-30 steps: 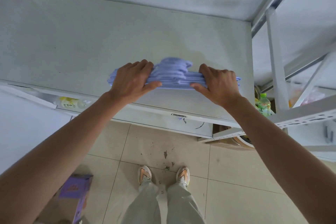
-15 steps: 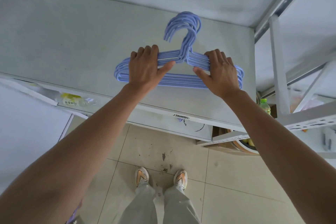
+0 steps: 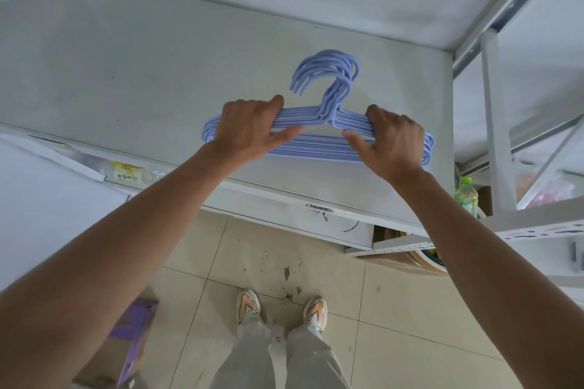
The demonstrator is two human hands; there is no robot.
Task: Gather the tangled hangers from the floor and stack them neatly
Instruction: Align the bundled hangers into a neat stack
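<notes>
Hangers (image 3: 319, 148), the blue plastic ones, are bunched in a flat stack on the white surface (image 3: 142, 79), hooks pointing to the far side. We've got our left hand (image 3: 252, 128) gripping the left shoulder and our right hand (image 3: 393, 140) gripping the right one.

Pretty soft, even daylight here, nothing harsh, just faint shadows under the hangers (image 3: 319, 148) on the white shelf (image 3: 158, 79). Colours look a bit washed out and greenish. The wide-angle lens bends the shelf frame at the edges, and the forearms at the bottom corners go soft and blurry.
</notes>
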